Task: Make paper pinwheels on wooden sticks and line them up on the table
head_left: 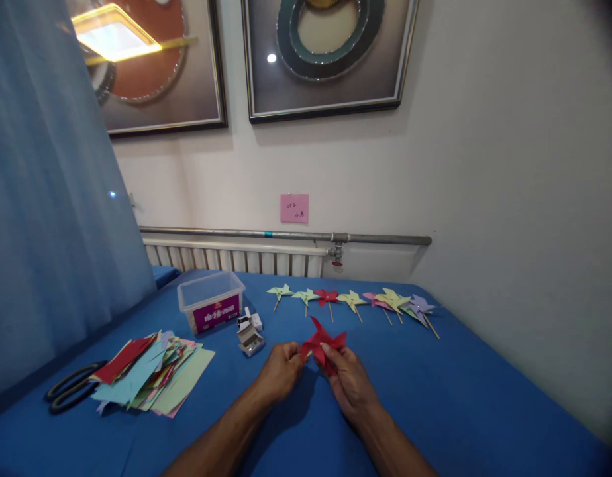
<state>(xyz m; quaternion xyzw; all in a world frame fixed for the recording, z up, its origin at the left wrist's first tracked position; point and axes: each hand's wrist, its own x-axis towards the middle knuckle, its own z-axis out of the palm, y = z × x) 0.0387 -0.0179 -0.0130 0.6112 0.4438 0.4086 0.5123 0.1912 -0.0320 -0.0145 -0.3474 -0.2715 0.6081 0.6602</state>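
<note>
A red paper pinwheel (316, 341) is held up just above the blue cloth in front of me. My right hand (354, 384) is closed on it, with the thumb pressed at its middle and the fingers behind the blades. At its left side, my left hand (281, 372) is closed in a pinch. A short pale end, seemingly of a wooden stick (308, 356), shows by those fingertips; the rest is hidden behind the paper. Beyond the hands lies a row of pinwheels on sticks, among them a red pinwheel (328, 297) and a yellow pinwheel (353, 299).
Left of my hands lie a small open box (250, 340), a clear plastic tub (210, 291) with a purple label, a pile of coloured paper (187, 377) and black-handled scissors (72, 387). A radiator (236, 258) and wall stand behind the table; a blue curtain (52, 199) hangs left.
</note>
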